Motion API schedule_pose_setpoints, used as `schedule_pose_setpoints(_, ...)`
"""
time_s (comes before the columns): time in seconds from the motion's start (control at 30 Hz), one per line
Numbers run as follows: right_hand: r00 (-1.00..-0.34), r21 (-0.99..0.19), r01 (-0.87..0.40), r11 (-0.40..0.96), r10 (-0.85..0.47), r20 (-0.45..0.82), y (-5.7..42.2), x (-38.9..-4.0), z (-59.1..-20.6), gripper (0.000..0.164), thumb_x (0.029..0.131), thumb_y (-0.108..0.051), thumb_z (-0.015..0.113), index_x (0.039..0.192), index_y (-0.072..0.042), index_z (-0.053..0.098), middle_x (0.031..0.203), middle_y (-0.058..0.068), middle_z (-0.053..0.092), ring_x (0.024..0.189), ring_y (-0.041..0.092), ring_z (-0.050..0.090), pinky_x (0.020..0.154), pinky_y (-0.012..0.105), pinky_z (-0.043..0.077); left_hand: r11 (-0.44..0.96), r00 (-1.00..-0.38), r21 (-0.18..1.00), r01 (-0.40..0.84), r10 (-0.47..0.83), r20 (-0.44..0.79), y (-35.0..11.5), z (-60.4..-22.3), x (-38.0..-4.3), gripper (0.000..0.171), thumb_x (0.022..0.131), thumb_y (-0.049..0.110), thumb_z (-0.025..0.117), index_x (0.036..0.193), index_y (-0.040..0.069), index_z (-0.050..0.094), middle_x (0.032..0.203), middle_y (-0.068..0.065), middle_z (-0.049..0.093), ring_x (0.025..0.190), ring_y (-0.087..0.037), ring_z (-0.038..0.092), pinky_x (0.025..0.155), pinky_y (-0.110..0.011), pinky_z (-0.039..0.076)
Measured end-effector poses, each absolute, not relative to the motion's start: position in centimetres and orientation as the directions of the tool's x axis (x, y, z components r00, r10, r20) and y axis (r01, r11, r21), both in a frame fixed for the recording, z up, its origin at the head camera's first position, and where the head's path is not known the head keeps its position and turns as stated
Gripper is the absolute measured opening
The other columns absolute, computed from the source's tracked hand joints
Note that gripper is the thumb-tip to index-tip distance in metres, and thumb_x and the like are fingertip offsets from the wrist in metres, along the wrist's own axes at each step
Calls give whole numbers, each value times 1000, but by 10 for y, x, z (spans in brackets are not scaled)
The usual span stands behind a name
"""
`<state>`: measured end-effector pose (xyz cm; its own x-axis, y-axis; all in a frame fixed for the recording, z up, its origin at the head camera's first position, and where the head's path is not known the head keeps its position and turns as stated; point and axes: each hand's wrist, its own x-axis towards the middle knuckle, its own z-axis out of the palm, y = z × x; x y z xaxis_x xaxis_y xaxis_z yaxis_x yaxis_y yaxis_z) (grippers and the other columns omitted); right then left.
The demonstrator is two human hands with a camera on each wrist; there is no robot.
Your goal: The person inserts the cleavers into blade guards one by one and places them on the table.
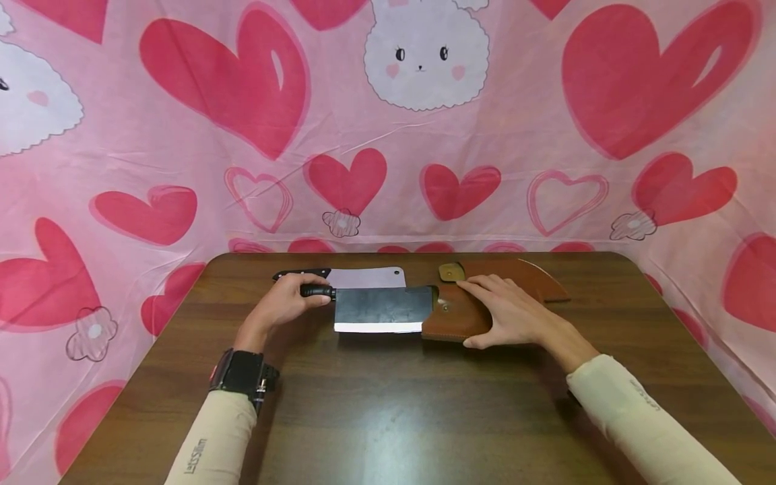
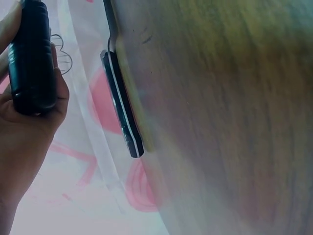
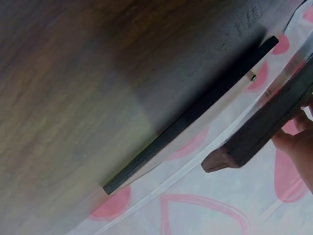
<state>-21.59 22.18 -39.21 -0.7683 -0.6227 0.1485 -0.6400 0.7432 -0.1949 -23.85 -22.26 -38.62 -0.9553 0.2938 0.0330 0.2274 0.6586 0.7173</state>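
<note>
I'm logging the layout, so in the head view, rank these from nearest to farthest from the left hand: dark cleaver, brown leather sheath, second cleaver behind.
1. Dark cleaver: its handle is in the left hand.
2. Second cleaver: just behind, toward the wall.
3. Brown leather sheath: to the right, under the right hand.

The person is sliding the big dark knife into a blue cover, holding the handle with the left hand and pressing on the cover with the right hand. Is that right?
Not quite: the cover is brown leather, not blue. The head view shows the left hand gripping the black handle of the dark cleaver, its tip inside the brown sheath, with the right hand resting flat on the sheath.
</note>
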Motion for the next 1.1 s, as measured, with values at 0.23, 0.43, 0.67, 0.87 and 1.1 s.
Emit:
schedule_pose_setpoints(0.23,-754,-188,-657,730,-634,173,220,-217,-393,110,69,-74,76,152,-8,46,145,12,49,129,31,46,103,56,37,647,-958,731,219,285,35,-218,-385,-239,32,91,19,77,120,6,72,112,-14,67,97,-28,59,86,-41,49)
schedule_pose_setpoints(0.43,-761,-197,-649,735,-626,173,217,-216,-393,109,69,-73,76,152,-10,45,146,11,48,130,30,45,104,55,37,641,-955,729,239,291,57,-214,-383,-238,31,91,18,77,119,5,73,112,-14,67,97,-28,59,87,-42,50)
schedule_pose_setpoints(0.67,-758,-222,-653,724,-627,183,209,-217,-393,108,70,-71,76,153,-10,45,148,11,48,131,30,44,105,57,35,637,-964,739,220,258,64,-215,-385,-236,34,91,20,77,122,5,72,117,-15,67,99,-29,60,86,-42,53)
schedule_pose_setpoints(0.87,-758,-206,-652,730,-622,196,207,-218,-393,108,70,-70,77,154,-11,44,147,10,48,130,29,44,105,55,35,640,-966,735,224,246,80,-213,-384,-235,37,91,23,78,123,6,71,120,-16,67,100,-31,61,88,-45,53)
schedule_pose_setpoints(1.1,-748,-189,-663,724,-629,213,208,-218,-393,108,70,-71,76,154,-12,43,146,11,49,130,30,45,104,54,35,643,-962,723,253,246,119,-211,-387,-234,35,90,22,78,121,7,73,116,-14,69,97,-28,62,87,-44,53)
